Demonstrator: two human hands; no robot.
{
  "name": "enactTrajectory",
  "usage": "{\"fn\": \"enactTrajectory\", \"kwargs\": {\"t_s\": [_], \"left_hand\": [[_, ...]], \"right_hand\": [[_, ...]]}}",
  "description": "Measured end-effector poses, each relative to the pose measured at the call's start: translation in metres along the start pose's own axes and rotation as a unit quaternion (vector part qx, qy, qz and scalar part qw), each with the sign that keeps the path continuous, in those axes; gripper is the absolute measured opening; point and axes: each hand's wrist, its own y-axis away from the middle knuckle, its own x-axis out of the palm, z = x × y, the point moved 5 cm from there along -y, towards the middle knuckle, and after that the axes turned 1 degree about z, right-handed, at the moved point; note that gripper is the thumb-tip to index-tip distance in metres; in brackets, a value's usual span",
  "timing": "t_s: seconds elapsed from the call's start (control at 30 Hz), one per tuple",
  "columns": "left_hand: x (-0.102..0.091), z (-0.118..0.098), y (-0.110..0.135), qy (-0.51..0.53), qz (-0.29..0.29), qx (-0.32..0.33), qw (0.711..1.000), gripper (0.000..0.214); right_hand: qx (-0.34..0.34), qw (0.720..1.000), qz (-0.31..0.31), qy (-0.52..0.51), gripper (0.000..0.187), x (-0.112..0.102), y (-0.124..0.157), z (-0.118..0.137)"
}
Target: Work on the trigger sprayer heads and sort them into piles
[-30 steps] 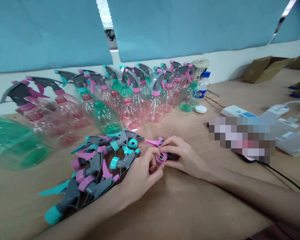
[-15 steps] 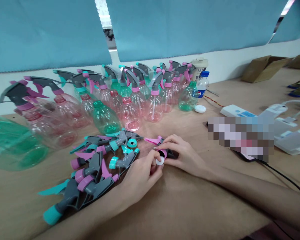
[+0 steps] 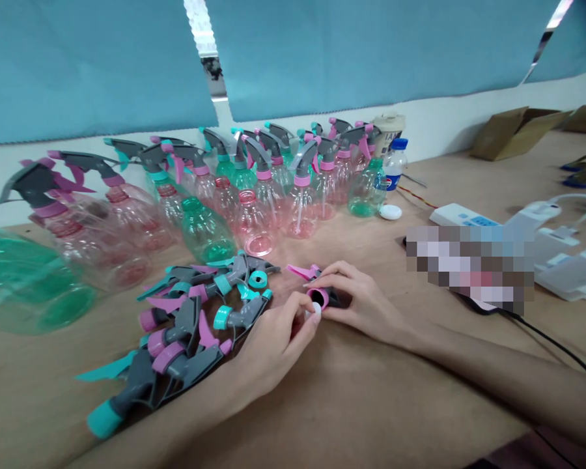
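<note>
Blue cloth [image 3: 371, 52] hangs behind a brown bench [image 3: 395, 404], and one pink-and-grey spray head [image 3: 336, 298] sits in the right hand [image 3: 356, 296].
It is right of the pile of spray heads [image 3: 189, 320]. Its round pink mouth [image 3: 326, 297] faces left and toward the person; its trigger [image 3: 301, 271] points left. The curled, half-closed right hand hides how its long body runs. The left hand [image 3: 276, 335] pinches a small white disc [image 3: 314, 311] beside the mouth.
</note>
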Motion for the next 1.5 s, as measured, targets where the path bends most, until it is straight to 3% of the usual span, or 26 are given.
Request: {"fn": "enactTrajectory", "kwargs": {"t_s": [0.5,1.07,1.3,1.5], "left_hand": [[0.0033,0.0058,-0.0006,-0.024,-0.009,0.000,1.000,0.004],[0.0054,0.0068,-0.0002,-0.057,-0.016,0.019,0.998,0.008],[-0.0020,0.0036,-0.0002,-0.060,-0.081,0.012,0.995,0.006],[0.0020,0.0047,-0.0008,-0.089,-0.057,0.022,0.994,0.009]], "right_hand": [[0.026,1.000,-0.012,0.007,0.022,-0.0048,-0.0018,-0.0016],[0.020,0.999,-0.012,0.026,0.022,-0.0082,-0.0032,-0.0048],[0.019,0.999,-0.013,0.034,0.024,-0.0087,-0.0036,-0.0073],[0.017,0.999,-0.010,0.036,0.025,-0.0088,-0.0034,-0.0077]]}}
